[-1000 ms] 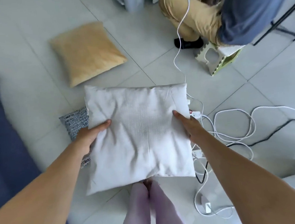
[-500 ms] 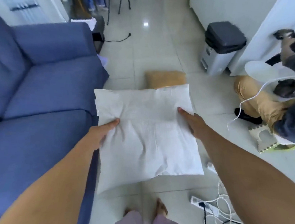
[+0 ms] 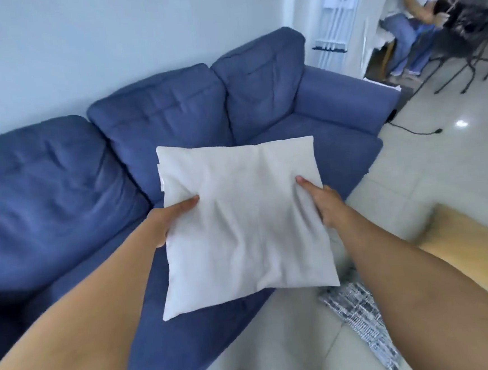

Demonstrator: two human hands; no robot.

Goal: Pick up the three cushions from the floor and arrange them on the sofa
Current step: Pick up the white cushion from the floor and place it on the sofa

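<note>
now swung over the sofa [image 3: 63, 199], white cushion [image 3: 245, 222] gripped by left hand [image 3: 170, 222] and right hand [image 3: 323, 205]; set it upright against the backrest.

Bright, even daylight on my feed

Glare spot on the far-right floor [image 3: 461, 123]; edges bend and blur, near-right tan cushion [image 3: 472, 250] smeared
</note>
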